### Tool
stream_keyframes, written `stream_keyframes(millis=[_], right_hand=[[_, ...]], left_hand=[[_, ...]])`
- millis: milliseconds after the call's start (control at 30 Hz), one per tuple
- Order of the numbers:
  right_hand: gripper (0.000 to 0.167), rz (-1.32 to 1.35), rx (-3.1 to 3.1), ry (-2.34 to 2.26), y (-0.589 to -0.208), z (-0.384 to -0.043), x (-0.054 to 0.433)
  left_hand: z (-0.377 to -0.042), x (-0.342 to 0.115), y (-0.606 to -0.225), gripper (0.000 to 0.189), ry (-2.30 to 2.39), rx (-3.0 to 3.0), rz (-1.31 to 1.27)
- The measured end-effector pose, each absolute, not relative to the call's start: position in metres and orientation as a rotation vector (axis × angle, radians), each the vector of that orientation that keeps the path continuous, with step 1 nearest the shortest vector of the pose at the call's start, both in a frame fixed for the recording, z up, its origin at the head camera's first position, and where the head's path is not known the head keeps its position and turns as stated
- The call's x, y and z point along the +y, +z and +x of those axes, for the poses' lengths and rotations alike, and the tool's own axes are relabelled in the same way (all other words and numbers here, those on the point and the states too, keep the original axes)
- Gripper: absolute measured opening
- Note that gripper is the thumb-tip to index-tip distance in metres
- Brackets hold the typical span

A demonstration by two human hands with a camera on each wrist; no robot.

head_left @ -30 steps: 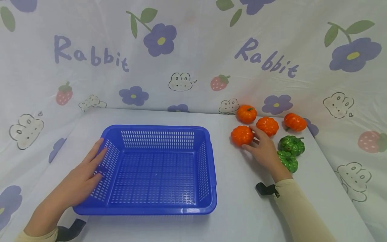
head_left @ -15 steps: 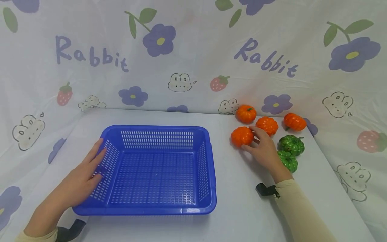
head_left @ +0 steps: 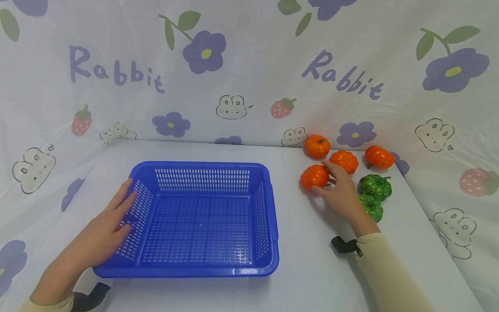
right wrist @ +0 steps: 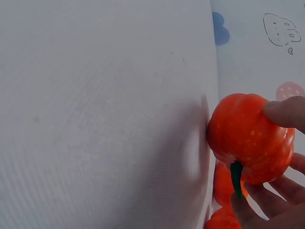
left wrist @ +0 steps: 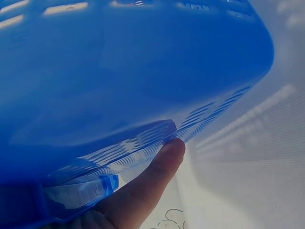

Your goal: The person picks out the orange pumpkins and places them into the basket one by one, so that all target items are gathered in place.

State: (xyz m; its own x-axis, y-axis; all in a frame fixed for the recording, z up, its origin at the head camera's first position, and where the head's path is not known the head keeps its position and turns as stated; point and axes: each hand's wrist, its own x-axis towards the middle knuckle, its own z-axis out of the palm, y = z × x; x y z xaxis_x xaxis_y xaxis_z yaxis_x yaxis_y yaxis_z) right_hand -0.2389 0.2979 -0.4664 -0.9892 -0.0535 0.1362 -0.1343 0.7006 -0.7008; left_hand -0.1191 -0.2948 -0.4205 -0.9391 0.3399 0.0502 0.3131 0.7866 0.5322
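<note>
A blue plastic basket [head_left: 195,272] with slotted walls stands on the white table. My left hand [head_left: 103,236] rests along its left rim, fingers extended and spread. In the left wrist view a straight finger [left wrist: 159,164] lies against the slotted wall. To the right of the basket, my right hand [head_left: 341,193] holds an orange mini pumpkin [head_left: 313,177] between thumb and fingers. The right wrist view shows the pumpkin [right wrist: 250,136] with its green stem [right wrist: 236,179] pointing toward the fingers. More orange pumpkins lie just behind that hand.
Around the right hand lie an orange pumpkin [head_left: 317,146] near the back edge, another [head_left: 345,161] close behind the fingers, and a third [head_left: 379,157] farther right. Two glittery green pumpkins [head_left: 375,187] sit beside the right wrist. A patterned cloth [head_left: 249,65] hangs behind the table.
The held orange pumpkin has turned a little and shifted slightly right, its stem now showing near the fingers. My left hand and the basket stay in place.
</note>
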Motion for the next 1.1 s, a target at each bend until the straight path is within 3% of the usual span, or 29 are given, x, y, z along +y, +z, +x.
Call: stream_keyframes(millis=[1100], right_hand=[[0.071, 0.219, -2.897, 0.946, -0.450, -0.225, 0.297]], left_hand=[[-0.119, -0.296, -0.420, 0.077, 0.855, 2.908, 0.515]])
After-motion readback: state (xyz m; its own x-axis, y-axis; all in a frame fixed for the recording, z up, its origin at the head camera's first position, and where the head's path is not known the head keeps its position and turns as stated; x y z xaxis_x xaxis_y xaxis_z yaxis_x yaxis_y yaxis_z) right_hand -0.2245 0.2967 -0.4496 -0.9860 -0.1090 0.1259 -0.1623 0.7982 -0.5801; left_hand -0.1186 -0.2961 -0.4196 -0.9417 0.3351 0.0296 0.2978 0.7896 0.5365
